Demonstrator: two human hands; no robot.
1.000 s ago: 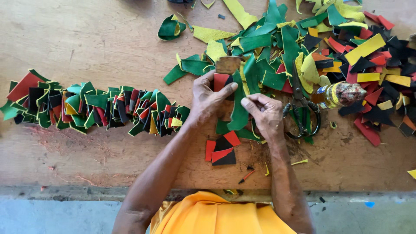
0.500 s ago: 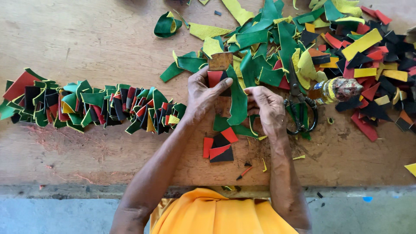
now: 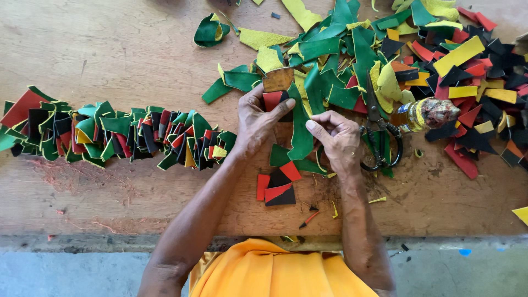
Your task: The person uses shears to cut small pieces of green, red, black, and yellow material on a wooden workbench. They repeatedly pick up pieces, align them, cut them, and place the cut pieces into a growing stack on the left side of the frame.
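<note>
My left hand (image 3: 257, 122) pinches a small red and black leather piece (image 3: 273, 100) against a long green leather strip (image 3: 301, 132). My right hand (image 3: 336, 142) grips the same green strip from the right side. Both hands hover over a wooden board (image 3: 110, 49). Just below them lie a few cut red and black pieces (image 3: 276, 188). A brown square piece (image 3: 278, 80) sits just above my left hand.
A long chain of folded green, red, black and yellow pieces (image 3: 110, 135) stretches to the left. A heap of coloured leather scraps (image 3: 418, 49) fills the upper right. Black-handled scissors (image 3: 379, 137) and a small glue bottle (image 3: 423, 114) lie right of my right hand.
My hands have barely moved. The left thumb has shifted on the red and black piece, and the green strip now hangs straighter between both hands.
</note>
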